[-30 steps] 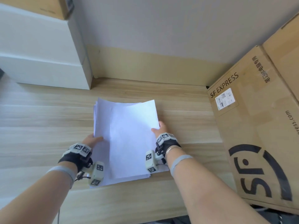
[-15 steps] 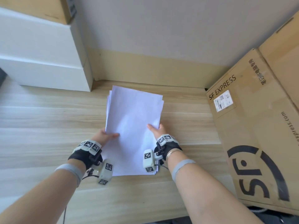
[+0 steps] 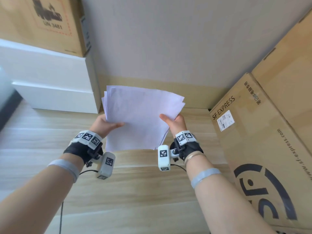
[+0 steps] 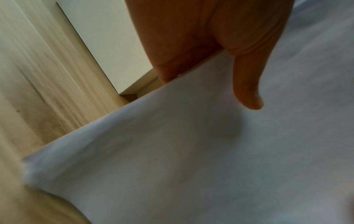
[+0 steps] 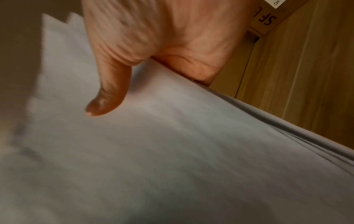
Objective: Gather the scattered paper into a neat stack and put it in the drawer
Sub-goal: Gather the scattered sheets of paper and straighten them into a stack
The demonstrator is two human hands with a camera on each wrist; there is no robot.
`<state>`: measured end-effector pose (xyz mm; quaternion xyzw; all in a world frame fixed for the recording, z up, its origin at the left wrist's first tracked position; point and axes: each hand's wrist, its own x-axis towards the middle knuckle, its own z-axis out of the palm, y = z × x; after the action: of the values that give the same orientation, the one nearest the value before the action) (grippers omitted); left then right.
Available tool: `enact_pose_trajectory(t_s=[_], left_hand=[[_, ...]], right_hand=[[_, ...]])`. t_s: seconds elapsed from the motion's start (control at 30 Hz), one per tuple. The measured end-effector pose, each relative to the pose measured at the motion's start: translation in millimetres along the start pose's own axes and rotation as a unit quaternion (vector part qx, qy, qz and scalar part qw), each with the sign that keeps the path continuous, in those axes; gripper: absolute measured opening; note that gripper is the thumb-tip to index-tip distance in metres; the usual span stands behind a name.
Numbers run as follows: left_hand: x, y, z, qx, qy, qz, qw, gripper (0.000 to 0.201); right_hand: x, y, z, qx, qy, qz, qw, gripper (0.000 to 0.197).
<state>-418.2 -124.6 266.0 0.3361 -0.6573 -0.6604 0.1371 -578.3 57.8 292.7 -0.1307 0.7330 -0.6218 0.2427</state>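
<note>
A pale wooden desk top runs to a grey wall, with open surface showing under and in front of the arms. A large brown cardboard box printed SF EXPRESS closes the right side; a white box bearing a smaller brown carton closes the left. Between them a sheaf of white paper sheets is held, apparently clear of the desk, its far corners fanned unevenly. The left hand and right hand each pinch a side edge, thumbs on top.
</note>
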Motion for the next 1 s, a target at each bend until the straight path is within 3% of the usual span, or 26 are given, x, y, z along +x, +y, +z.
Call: enact_pose_trajectory(t_s=[0.07, 0.2, 0.23, 0.37, 0.47, 0.53, 0.6, 0.67, 0.7, 0.77, 0.9, 1.0], left_hand=[[-4.0, 0.5, -3.7, -0.012, -0.001, 0.004, 1.0, 0.044], [-9.7, -12.8, -2.5, -0.046, 0.001, -0.023, 0.999, 0.073], [-10.3, -17.2, -0.4, -0.052, 0.002, -0.031, 0.998, 0.07], [-11.2, -22.9, 8.8, -0.013, 0.041, -0.038, 0.998, 0.015], [-9.8, -20.5, 13.1, 0.014, 0.055, -0.026, 0.998, 0.026], [-9.2, -14.2, 13.7, 0.025, 0.065, -0.015, 0.997, 0.022], [-6.8, -8.1, 13.5, 0.032, 0.068, -0.003, 0.997, 0.011], [-5.0, 0.3, 15.6, 0.048, 0.063, 0.023, 0.997, 0.007], [-4.2, 4.7, 17.6, 0.06, 0.057, 0.032, 0.996, 0.006], [-3.4, 12.5, 22.2, 0.085, 0.038, 0.047, 0.995, 0.004], [-3.2, 9.0, 14.9, 0.14, 0.002, 0.038, 0.989, 0.004], [-5.1, -20.9, -13.8, 0.17, 0.001, 0.012, 0.985, 0.009]], right_hand=[[-1.4, 3.7, 5.7, 0.001, 0.005, -0.004, 1.0, 0.023], [-10.3, 12.1, 17.3, 0.026, 0.012, 0.02, 0.999, 0.022], [-12.6, 12.7, 19.3, 0.027, 0.009, 0.028, 0.999, 0.022], [-13.5, -1.1, 21.6, 0.025, 0.05, -0.003, 0.998, 0.026], [-2.0, -26.8, 16.1, -0.025, 0.088, -0.12, 0.989, 0.041], [4.0, -51.0, 13.3, -0.102, 0.065, -0.17, 0.978, 0.04], [8.3, -76.3, 13.2, -0.272, 0.004, -0.201, 0.941, 0.028], [9.9, -92.8, 17.2, -0.454, -0.069, -0.205, 0.864, 0.024], [9.7, -97.2, 21.0, -0.506, -0.097, -0.199, 0.834, 0.026], [8.4, -98.8, 30.1, -0.544, -0.129, -0.193, 0.806, 0.027], [9.1, -85.4, 27.5, -0.517, -0.071, -0.174, 0.835, 0.027], [13.6, -73.2, 3.1, -0.439, -0.001, -0.156, 0.885, 0.027]])
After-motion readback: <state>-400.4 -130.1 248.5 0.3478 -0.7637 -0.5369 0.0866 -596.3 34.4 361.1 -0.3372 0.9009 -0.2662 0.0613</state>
